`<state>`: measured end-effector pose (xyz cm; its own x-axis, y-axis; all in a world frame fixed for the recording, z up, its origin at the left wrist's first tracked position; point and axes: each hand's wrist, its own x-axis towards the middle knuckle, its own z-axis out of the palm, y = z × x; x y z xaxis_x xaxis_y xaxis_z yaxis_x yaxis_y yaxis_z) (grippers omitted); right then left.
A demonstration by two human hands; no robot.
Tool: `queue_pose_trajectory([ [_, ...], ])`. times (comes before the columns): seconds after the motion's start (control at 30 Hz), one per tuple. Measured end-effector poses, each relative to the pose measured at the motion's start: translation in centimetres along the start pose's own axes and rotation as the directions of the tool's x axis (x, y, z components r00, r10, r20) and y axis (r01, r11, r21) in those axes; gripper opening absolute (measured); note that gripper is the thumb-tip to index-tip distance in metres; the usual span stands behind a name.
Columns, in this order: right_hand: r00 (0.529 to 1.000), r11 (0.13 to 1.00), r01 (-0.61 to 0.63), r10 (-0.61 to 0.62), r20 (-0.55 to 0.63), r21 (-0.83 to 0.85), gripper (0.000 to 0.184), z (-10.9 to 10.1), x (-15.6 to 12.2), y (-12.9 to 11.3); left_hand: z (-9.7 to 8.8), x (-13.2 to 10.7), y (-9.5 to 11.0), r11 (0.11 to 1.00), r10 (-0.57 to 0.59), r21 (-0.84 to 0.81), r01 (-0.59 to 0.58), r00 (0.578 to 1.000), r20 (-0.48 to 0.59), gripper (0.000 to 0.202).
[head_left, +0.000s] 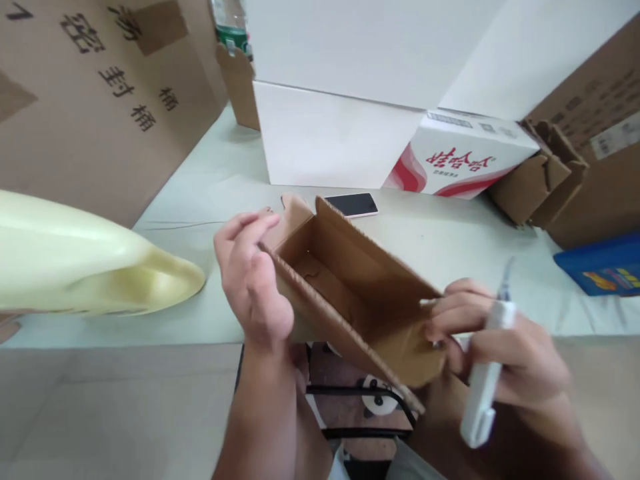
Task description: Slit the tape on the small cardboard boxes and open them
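Observation:
A small open brown cardboard box point(345, 287) is held tilted between both hands over the near table edge. My left hand point(250, 280) grips its left end, fingers curled over the rim. My right hand point(500, 347) pinches the box's right end with the fingertips. The same hand also holds a white utility knife point(485, 380), blade pointing up and away. The box's inside looks empty.
A phone point(353, 204) lies on the pale table point(210, 193) behind the box. A white carton point(320, 133), a red-and-white printed box point(460, 160), large brown cartons point(95, 100) and a blue item point(605, 267) ring the table. A cream plastic object point(75, 257) juts in from the left.

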<state>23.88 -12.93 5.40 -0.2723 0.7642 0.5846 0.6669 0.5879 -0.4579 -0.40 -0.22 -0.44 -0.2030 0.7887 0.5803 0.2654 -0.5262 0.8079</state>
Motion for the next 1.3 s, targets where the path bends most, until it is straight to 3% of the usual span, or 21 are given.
queue_pose_trajectory([
  [0.1, 0.996, 0.998, 0.058, -0.057, 0.073, -0.008, 0.027, 0.0, -1.1, 0.3, 1.5, 0.1, 0.7, 0.994, 0.096, -0.044, -0.096, 0.995, -0.008, 0.029],
  [0.2, 1.0, 1.0, -0.019, 0.019, 0.005, -0.002, 0.023, 0.2, -2.2, 2.6, 2.9, 0.4, 0.8, 0.985, 0.141, -0.078, -0.153, 0.98, -0.141, 0.029],
  [0.27, 0.99, 0.993, -0.094, 0.1, -0.096, 0.069, 0.022, 0.5, -3.2, 4.7, 3.6, 0.5, 0.7, 0.978, 0.087, -0.169, -0.124, 0.973, -0.214, 0.025],
  [0.37, 0.956, 0.97, -0.157, 0.197, -0.219, 0.187, 0.036, 1.7, -4.9, 7.6, 4.4, 0.4, 0.7, 0.958, -0.027, -0.286, -0.014, 0.99, -0.138, 0.018],
  [0.43, 0.933, 0.957, -0.176, 0.236, -0.272, 0.229, 0.043, 2.7, -5.8, 8.8, 5.1, 0.1, 0.9, 0.964, -0.056, -0.264, 0.033, 0.995, -0.081, 0.028],
  [0.53, 0.891, 0.919, -0.19, 0.309, -0.333, 0.346, 0.047, 3.7, -6.5, 8.9, 6.7, -0.7, 0.6, 0.984, -0.057, -0.172, 0.039, 0.993, -0.101, 0.033],
  [0.6, 0.886, 0.859, -0.214, 0.371, -0.278, 0.464, 0.042, 3.9, -6.6, 8.3, 7.9, -1.4, 0.0, 0.987, -0.029, -0.159, 0.009, 0.992, -0.122, 0.035],
  [0.67, 0.9, 0.799, -0.246, 0.398, -0.176, 0.548, 0.034, 4.0, -6.8, 7.7, 9.0, -2.0, -0.8, 0.99, 0.004, -0.144, -0.012, 0.998, -0.059, 0.045],
  [0.73, 0.91, 0.775, -0.263, 0.397, -0.119, 0.574, 0.033, 4.1, -7.0, 7.3, 9.6, -2.5, -1.7, 0.992, 0.045, -0.125, -0.033, 0.995, 0.093, 0.056],
  [0.8, 0.917, 0.789, -0.238, 0.375, -0.136, 0.567, 0.038, 4.3, -7.4, 7.3, 9.6, -2.6, -2.3, 0.989, 0.104, -0.127, -0.075, 0.966, 0.239, 0.057],
  [0.9, 0.922, 0.801, -0.223, 0.358, -0.147, 0.555, 0.041, 4.4, -7.5, 7.5, 9.1, -2.6, -2.8, 0.992, 0.113, -0.092, -0.086, 0.927, 0.359, 0.053],
  [1.07, 0.954, 0.814, -0.268, 0.3, 0.022, 0.515, 0.058, 3.3, -6.8, 8.0, 8.0, -3.0, -2.1, 0.997, 0.067, 0.011, -0.078, 0.914, 0.399, 0.048],
  [1.23, 0.962, 0.847, -0.192, 0.261, -0.073, 0.496, 0.042, 3.2, -6.5, 7.8, 7.1, -3.9, -0.6, 0.98, 0.102, 0.102, -0.172, 0.868, 0.486, 0.048],
  [1.3, 0.955, 0.843, -0.214, 0.287, -0.076, 0.494, 0.042, 3.5, -6.5, 7.4, 6.8, -4.0, -0.5, 0.969, 0.111, 0.132, -0.209, 0.845, 0.523, 0.047],
])
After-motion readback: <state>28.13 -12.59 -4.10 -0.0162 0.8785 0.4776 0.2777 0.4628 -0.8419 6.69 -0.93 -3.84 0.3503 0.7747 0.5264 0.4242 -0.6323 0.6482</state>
